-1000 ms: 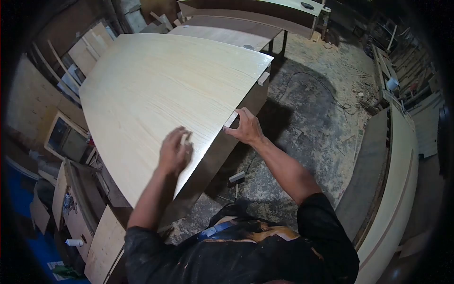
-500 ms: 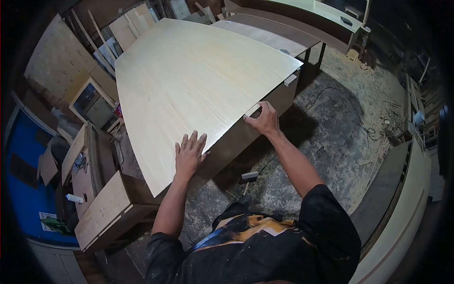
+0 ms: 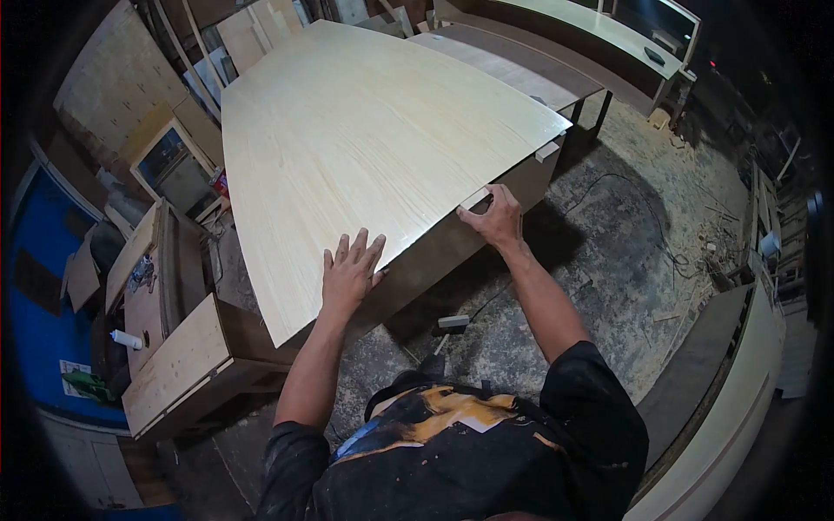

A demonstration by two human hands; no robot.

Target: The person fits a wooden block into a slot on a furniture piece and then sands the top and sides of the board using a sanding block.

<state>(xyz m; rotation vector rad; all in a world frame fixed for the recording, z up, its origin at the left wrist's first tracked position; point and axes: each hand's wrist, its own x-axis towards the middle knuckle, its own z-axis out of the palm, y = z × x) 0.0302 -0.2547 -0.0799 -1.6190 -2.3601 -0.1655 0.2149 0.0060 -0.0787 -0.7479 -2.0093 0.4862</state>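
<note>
So, the grip of the right hand was closed in a pinch, with a small pale block caught between thumb and fingers, right at the near edge of the big light wood panel. The grip of the left hand was spread open, palm down, with the fingers fanned over the panel near that same edge and nothing pinched in it.

Compared with a second ago, the left hand was the real change: back then it was blurred and half curled over the panel, and since then it had been opened out and laid by the edge. The right hand was kept at the block the whole time. The view had been shifted too, so more of the stuff on the left could be seen.

The panel was carried on a boxy wooden base, and a second block was tucked at the edge, near the far corner. Down on the stained floor, a pale piece was left lying beside the base. Behind the panel, a dark object was parked on the far worktop.
</note>
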